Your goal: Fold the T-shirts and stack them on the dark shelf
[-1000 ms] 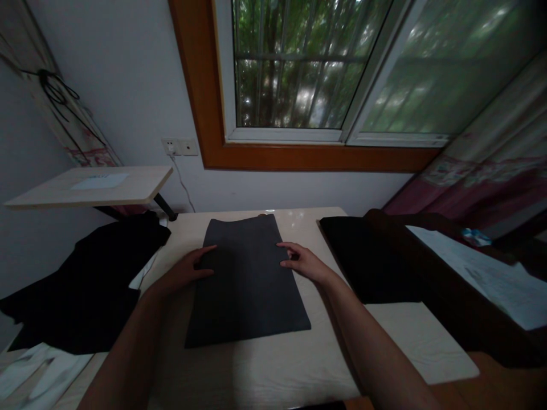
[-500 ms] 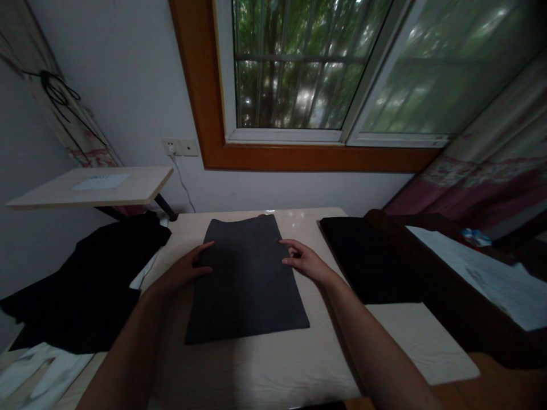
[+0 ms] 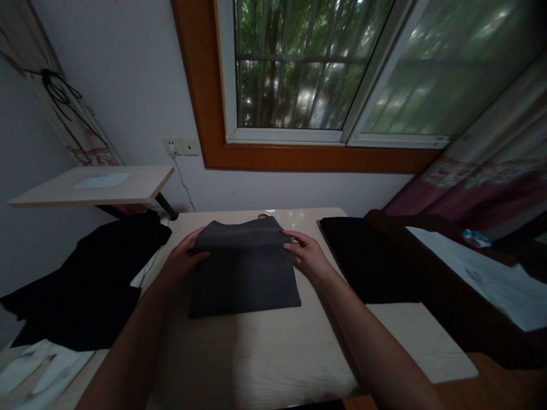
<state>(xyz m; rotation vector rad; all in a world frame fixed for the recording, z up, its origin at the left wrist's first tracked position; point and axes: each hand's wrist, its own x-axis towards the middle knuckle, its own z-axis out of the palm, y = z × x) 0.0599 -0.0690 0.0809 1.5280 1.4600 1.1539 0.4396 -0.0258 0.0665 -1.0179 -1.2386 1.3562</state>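
Garment: dark grey folded cloth, lying flat near the middle of the pale tabletop, far part lifted and doubled back toward the near edge.
Left hand: closed on the cloth's left edge at the fold line, thumb on top, fingers tucked underneath.
Right hand: pinching the right edge at the same height, fingers curled over the raised layer.
Fold: both side edges held level, crease running straight across between the two grips.
Doing it well: best kept symmetrical, both hands moving at one pace; top layer lowered so its side edges sit on those below; cloth held taut across the crease to avoid puckers; palms then smoothing outward from the centre.
Risk: likely skew if one hand leads; a trapped wrinkle possible under the doubled layer.
Left edge of tabletop: black garment heaped and spilling over, well apart from the grey cloth.
Right side: black folded fabric lying flat, just beside the right wrist.
Beyond: window with wooden frame; small side table at the left wall.
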